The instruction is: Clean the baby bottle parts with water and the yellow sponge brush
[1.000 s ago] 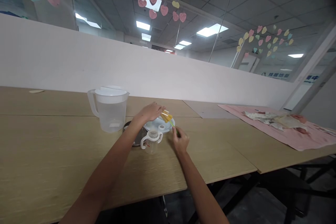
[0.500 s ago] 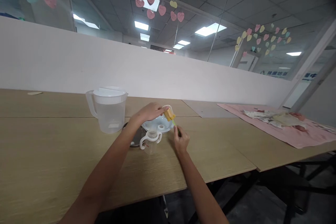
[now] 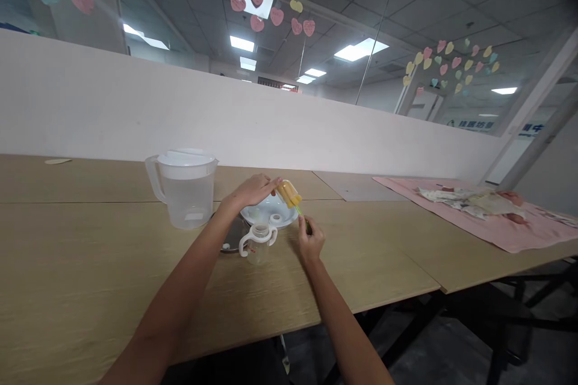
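Observation:
My left hand (image 3: 257, 189) is closed on a clear cap-like piece with a yellow part (image 3: 288, 194) inside, tilted over a pale bowl (image 3: 284, 218). The fingers of my right hand (image 3: 311, 239) pinch a thin green stick (image 3: 298, 209), whose upper end meets the yellow part. Below the hands stands a clear bottle (image 3: 258, 249) with a white two-handled collar and an uncovered mouth. A small white ring (image 3: 275, 219) lies in the bowl. Behind my left forearm is a dark round tray (image 3: 235, 234), partly hidden.
A lidded translucent pitcher (image 3: 189, 195) stands left of the bowl on the wooden table (image 3: 383, 252). At the right, a pink cloth (image 3: 497, 237) carries crumpled fabrics (image 3: 474, 201). A grey mat (image 3: 361, 187) lies at the back, and a white wall (image 3: 253, 132) rises behind.
My left hand and the yellow part have shifted slightly left, and more of the yellow part's side shows. My right hand keeps its pinch on the green stick.

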Demonstrator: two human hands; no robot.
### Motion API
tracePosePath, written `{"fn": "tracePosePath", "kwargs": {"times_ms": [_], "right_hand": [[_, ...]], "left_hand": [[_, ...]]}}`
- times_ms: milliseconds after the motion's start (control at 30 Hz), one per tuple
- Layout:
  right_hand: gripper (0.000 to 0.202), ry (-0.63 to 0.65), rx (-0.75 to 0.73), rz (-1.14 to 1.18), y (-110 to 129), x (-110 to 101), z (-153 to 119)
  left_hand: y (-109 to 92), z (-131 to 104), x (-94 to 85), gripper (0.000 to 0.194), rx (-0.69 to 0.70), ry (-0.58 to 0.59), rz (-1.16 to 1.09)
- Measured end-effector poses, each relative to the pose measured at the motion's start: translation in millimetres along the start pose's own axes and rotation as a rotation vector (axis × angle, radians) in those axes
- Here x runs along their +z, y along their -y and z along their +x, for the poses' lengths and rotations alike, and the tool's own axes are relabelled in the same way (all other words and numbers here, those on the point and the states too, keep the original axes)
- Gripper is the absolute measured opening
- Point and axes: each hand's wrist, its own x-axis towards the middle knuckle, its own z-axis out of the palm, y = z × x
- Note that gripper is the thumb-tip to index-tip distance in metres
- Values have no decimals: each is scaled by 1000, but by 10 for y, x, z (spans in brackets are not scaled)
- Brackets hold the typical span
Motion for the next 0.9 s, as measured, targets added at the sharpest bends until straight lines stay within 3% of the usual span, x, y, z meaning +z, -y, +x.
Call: {"fn": "tracePosePath", "kwargs": {"times_ms": [267,433,667,900], "right_hand": [[44,-23,21,5,5,-14,24],[42,23,-30,-8,9,3,0],[42,17,-28,10,7,0,3],[42,22,-41,-7,6,-11,3]], "left_hand": [[-164,-48,-67,63,169,-25,-138],[-140,-35,-26,58,104,-20,-231],[-101,-43,-53,59,53,-67,-31],[-194,-72,-82,60,111,-4,-144]]}}
